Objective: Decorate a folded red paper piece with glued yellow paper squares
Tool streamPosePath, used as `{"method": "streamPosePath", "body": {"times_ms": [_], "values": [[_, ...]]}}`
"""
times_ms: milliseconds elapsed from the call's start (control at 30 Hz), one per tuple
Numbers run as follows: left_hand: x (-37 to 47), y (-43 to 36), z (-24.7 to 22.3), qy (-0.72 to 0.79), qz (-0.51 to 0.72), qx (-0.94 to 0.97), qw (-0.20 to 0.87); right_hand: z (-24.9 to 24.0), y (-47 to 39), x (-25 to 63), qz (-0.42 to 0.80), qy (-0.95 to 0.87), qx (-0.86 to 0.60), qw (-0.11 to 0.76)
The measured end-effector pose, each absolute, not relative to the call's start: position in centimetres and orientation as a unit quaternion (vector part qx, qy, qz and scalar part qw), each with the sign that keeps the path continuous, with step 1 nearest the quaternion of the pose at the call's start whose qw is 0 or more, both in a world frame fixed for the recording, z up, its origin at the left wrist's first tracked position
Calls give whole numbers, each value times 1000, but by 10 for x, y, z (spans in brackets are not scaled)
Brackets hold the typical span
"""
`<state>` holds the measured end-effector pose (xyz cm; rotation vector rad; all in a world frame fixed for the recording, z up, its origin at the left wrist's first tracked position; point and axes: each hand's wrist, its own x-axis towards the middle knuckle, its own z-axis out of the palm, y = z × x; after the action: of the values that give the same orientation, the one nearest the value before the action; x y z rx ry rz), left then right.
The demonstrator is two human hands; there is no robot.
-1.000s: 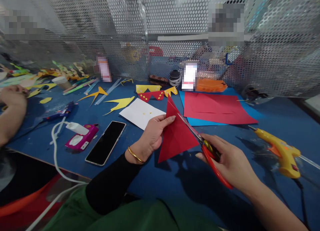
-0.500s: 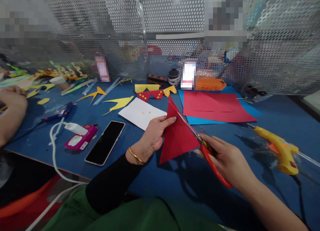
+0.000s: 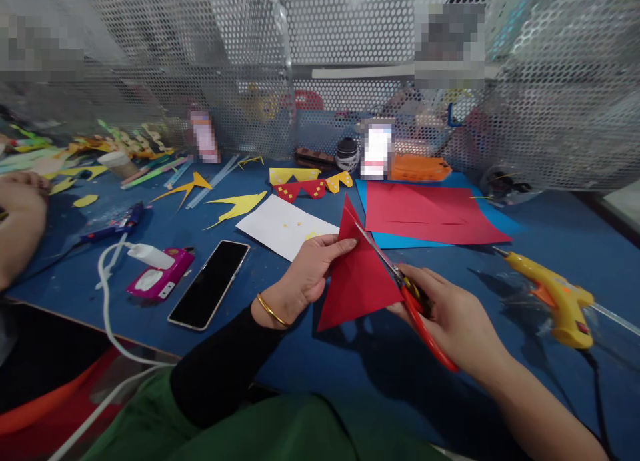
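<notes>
My left hand pinches the left edge of a folded red paper, held up above the blue table. In my right hand are the red-handled scissors, whose blades lie along the slanting right edge of the red paper. Behind the paper, to the left, lies a white sheet with small yellow bits on it. Red sheets rest on blue ones further back on the right.
A black phone, a purple power adapter and a yellow glue gun lie around. Paper masks and yellow cutouts sit behind. Another person's arm rests at far left.
The red paper's top corner has shifted slightly right and down, and my left fingers have moved a little right with it. The scissors remain along the paper's edge.
</notes>
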<state>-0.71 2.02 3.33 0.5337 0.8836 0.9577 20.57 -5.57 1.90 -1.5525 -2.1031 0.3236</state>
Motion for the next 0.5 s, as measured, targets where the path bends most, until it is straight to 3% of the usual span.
{"method": "streamPosePath", "body": {"times_ms": [500], "values": [[-5, 20, 25, 407, 427, 259, 765, 11, -57, 205, 88, -786, -549, 269]]}}
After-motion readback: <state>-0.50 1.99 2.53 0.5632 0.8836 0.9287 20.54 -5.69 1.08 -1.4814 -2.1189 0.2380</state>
